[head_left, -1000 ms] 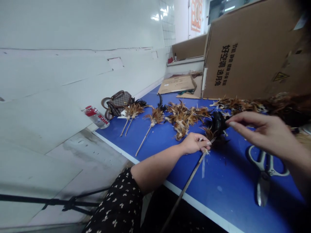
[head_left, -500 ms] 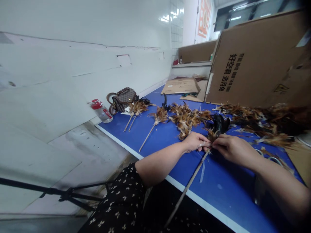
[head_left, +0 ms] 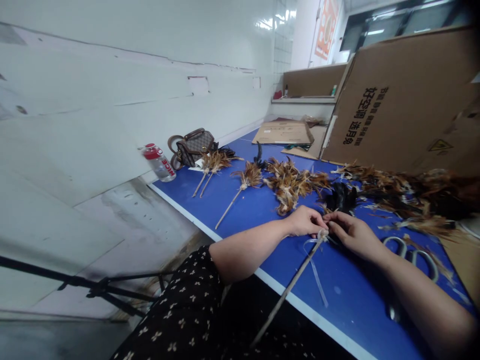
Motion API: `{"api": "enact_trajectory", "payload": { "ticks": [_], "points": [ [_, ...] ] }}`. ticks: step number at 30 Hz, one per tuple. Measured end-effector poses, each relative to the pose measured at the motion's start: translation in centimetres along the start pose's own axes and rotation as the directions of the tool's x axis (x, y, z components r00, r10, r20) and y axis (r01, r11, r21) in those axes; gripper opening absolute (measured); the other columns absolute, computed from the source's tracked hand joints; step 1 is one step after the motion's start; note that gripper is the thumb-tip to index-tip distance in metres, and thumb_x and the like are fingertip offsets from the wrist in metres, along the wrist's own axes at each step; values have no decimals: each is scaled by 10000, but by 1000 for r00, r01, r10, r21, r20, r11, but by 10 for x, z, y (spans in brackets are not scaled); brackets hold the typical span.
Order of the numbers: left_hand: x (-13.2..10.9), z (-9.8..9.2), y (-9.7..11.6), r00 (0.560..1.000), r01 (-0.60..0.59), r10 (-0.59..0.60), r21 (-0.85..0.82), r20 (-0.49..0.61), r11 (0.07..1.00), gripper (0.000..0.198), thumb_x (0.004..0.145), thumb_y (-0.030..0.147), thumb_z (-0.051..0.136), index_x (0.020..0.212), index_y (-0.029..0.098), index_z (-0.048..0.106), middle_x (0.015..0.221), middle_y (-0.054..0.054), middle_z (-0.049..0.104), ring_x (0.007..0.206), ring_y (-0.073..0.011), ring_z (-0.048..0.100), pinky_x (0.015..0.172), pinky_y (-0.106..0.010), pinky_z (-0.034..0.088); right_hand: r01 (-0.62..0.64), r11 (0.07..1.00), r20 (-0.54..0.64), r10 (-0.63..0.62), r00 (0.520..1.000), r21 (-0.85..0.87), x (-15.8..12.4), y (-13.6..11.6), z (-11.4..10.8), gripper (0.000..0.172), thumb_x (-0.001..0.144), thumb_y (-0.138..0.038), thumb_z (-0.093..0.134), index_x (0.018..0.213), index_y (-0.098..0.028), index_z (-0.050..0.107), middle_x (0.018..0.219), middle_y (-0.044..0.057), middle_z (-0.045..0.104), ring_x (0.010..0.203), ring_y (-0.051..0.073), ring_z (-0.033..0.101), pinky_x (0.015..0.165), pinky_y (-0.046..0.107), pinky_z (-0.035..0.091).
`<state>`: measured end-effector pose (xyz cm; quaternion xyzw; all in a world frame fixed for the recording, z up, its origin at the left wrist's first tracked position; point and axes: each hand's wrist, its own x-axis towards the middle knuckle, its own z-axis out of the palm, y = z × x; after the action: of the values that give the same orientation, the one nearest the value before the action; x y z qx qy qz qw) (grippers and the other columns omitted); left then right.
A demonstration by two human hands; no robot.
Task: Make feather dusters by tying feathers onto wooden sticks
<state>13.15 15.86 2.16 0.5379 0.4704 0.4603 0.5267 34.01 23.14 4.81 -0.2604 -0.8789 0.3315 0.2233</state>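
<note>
A feather duster with a thin wooden stick slants up from the table's front edge, black feathers at its far end. At the base of those feathers, the fingers of my left hand are closed around it. My right hand pinches at the same spot from the right, fingertips almost meeting the left ones. A clear plastic strip is looped at the joint and its loose end trails down on the table. Exactly what lies between the fingertips is partly hidden.
Scissors lie under my right forearm. Loose brown feathers are heaped ahead, more by a large cardboard box. Several stick-mounted feather bundles lie left, near a handbag and water bottle.
Both hands stay at the feather base; the right fingers have lifted and curled slightly. The plastic strip's loose end hangs longer and farther right. The view has shifted slightly.
</note>
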Motion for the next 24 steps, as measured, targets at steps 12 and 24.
{"api": "enact_trajectory", "payload": {
  "ticks": [12,24],
  "points": [
    [7,6,-4,689,-607,599,776,408,169,205,1032,170,596,1068,135,795,1144,-186,785,1130,-236,743,1028,-382,613,-43,979,160,10,987,200,0,19,-16,595,882,-778,747,1084,-219,755,990,89,787,860,247,704,830,383,612],
    [-5,10,6,766,-587,567,689,303,425,216,1030,277,579,1025,189,776,1203,-188,751,1145,-265,705,1072,-416,569,16,988,144,-39,989,154,-2,13,-24,556,924,-769,711,949,-216,759,917,60,750,861,235,659,833,368,562]
  ]
}}
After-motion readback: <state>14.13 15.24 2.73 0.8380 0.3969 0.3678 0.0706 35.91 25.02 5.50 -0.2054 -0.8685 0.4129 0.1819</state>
